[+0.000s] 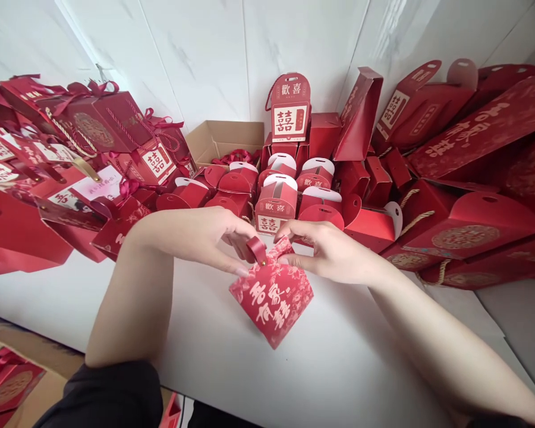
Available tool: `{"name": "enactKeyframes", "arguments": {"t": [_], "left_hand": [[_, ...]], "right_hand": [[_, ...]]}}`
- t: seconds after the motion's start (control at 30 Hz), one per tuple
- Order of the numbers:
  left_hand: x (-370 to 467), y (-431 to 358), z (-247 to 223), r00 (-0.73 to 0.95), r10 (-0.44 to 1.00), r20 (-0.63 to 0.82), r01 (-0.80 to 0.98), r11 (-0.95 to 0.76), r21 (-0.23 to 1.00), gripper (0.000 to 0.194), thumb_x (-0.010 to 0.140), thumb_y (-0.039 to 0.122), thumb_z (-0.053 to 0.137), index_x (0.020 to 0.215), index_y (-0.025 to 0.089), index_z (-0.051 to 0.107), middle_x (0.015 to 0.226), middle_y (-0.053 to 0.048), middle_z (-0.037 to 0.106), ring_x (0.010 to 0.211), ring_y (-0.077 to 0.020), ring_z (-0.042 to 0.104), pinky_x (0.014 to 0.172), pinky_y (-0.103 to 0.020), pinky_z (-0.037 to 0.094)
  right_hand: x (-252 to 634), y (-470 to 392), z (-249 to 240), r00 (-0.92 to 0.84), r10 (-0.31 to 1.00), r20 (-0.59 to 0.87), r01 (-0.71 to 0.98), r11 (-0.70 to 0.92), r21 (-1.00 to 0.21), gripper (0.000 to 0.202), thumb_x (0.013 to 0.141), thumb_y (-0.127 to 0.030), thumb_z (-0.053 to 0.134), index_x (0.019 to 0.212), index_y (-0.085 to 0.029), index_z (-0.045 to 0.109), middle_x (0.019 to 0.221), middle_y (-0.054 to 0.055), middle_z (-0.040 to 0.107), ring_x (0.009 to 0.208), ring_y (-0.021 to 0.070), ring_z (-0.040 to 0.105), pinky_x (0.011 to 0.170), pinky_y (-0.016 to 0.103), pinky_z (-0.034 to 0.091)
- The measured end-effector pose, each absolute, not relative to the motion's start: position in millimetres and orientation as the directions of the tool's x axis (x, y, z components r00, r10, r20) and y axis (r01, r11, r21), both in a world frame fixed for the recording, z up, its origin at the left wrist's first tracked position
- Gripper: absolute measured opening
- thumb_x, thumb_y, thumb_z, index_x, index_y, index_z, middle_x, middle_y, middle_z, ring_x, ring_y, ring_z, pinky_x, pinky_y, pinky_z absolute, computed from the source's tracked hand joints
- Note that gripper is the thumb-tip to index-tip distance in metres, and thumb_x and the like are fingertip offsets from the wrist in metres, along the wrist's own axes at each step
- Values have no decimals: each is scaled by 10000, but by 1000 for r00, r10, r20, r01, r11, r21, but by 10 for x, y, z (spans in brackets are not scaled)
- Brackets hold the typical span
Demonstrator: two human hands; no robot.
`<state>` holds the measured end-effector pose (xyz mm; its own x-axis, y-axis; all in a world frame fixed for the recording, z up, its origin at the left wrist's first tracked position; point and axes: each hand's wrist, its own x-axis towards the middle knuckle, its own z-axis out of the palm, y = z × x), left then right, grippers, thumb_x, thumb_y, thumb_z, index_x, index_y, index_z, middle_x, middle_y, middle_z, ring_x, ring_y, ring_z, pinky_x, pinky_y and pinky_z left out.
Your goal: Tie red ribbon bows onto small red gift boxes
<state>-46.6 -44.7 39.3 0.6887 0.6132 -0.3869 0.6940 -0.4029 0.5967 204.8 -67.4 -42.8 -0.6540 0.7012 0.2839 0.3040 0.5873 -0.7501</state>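
Observation:
A small red gift box [271,303] with pale characters and a floral print is held tilted between my two hands, above the white table. My left hand [223,241] grips its upper left edge, thumb on the front, beside a dark red strap [256,251] fixed by a small gold stud. On the other side, my right hand [318,249] pinches the box near its top flap [282,249]. The fingers behind the box are partly hidden. Just beyond my hands stands a red box [276,205] with a white double-happiness label.
Several handled red boxes [318,205] crowd the table [205,333] ahead. Ribboned boxes [102,122] are piled at left, larger boxes [477,223] at right. An open cardboard carton [232,134] stands by the white wall [205,53]. Lower left, another carton holds a red box [9,383].

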Motion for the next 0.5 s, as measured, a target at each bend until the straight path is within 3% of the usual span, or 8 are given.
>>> {"name": "enactKeyframes", "arguments": {"t": [0.07, 0.13, 0.27, 0.4, 0.5], "left_hand": [[-448, -449, 415, 699, 621, -354, 684, -437, 583, 237, 784, 347, 706, 994, 252, 762, 964, -32, 765, 867, -211, 716, 713, -218, 507], [-428, -426, 392, 691, 665, -285, 678, -459, 574, 174, 803, 316, 674, 931, 235, 760, 942, -18, 762, 837, -185, 708, 705, -208, 498], [-376, -338, 259, 652, 743, -151, 657, -454, 601, 181, 756, 277, 694, 915, 202, 735, 939, -18, 749, 832, -176, 686, 693, -214, 483], [-278, -268, 118, 612, 789, -65, 686, -488, 540, 189, 750, 335, 684, 858, 183, 716, 825, -6, 706, 726, -160, 618, 592, -223, 414], [-193, -243, 33, 608, 794, -13, 683, -515, 517, 231, 753, 390, 682, 733, 160, 685, 665, 14, 619, 617, -128, 520, 538, -235, 340]], "right_hand": [[2049, -671, -422, -599, 748, 286, 338, 560, -756, 72, 916, -281, 619, 936, -213, 630, 902, 13, 699, 791, 164, 636, 743, 298, 509], [2052, -663, -424, -518, 798, 309, 369, 534, -760, 79, 921, -279, 609, 896, -207, 632, 859, 10, 697, 758, 158, 628, 703, 283, 493], [2043, -644, -449, -408, 829, 382, 433, 545, -718, 63, 907, -251, 614, 874, -204, 640, 868, 26, 705, 780, 178, 633, 707, 294, 483], [2033, -631, -465, -377, 833, 404, 449, 546, -707, 61, 916, -240, 590, 897, -215, 643, 872, 19, 693, 738, 172, 625, 689, 306, 498], [2031, -622, -475, -423, 757, 498, 364, 645, -671, 169, 937, -181, 534, 1022, -231, 672, 1062, 53, 668, 971, 206, 642, 860, 349, 525]]}}
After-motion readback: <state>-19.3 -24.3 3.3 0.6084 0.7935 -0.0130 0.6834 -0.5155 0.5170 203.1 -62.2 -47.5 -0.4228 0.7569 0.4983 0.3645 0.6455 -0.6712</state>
